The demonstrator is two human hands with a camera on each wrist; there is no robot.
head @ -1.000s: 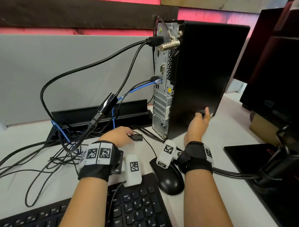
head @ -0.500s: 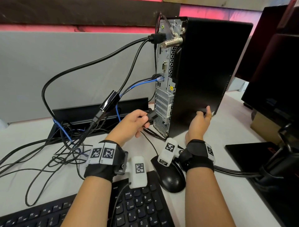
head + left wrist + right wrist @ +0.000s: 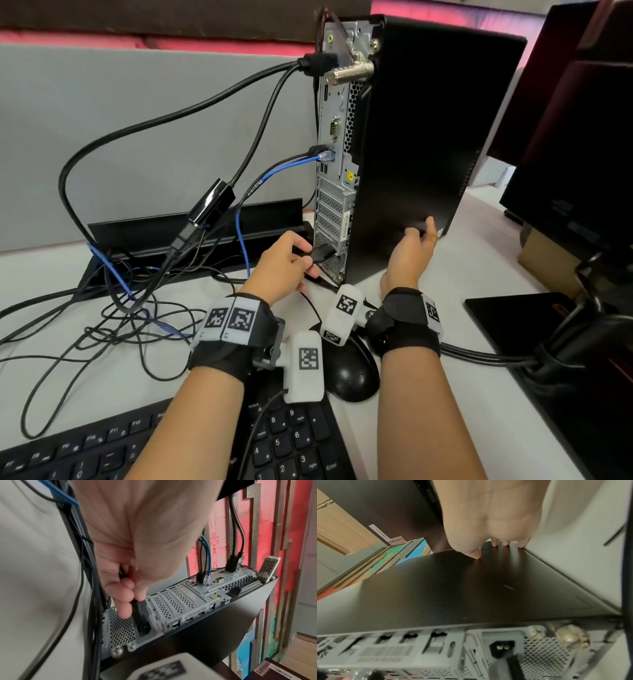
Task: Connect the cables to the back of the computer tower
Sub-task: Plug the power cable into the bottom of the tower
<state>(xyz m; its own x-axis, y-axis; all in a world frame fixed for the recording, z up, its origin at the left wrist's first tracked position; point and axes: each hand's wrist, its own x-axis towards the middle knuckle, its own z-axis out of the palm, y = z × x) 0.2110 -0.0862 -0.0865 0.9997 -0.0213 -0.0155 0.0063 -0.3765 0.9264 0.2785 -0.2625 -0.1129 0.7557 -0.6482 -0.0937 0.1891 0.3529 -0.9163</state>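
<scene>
A black power plug (image 3: 139, 613) sits at the power socket (image 3: 502, 648) low on the back of a black computer tower (image 3: 421, 137); whether it is fully seated cannot be told. The left hand (image 3: 282, 265) pinches the plug between thumb and curled fingers (image 3: 123, 599). The right hand (image 3: 409, 255) is spread flat against the tower's side panel near its bottom edge, fingertips (image 3: 476, 555) touching the panel, holding nothing.

The tower stands upright on a white desk (image 3: 428, 394), its metal rear panel facing left. Higher on that panel a blue cable (image 3: 274, 171) and a black cable beside it are plugged in, two thicker black cables (image 3: 205, 102) enter near the top, and a metal lock (image 3: 349, 70) juts out there.

Loose black cables (image 3: 102, 325) lie tangled on the desk to the left. Near the person are a black keyboard (image 3: 291, 442) and a black mouse (image 3: 352, 373). A dark monitor (image 3: 575, 154) stands on the right.
</scene>
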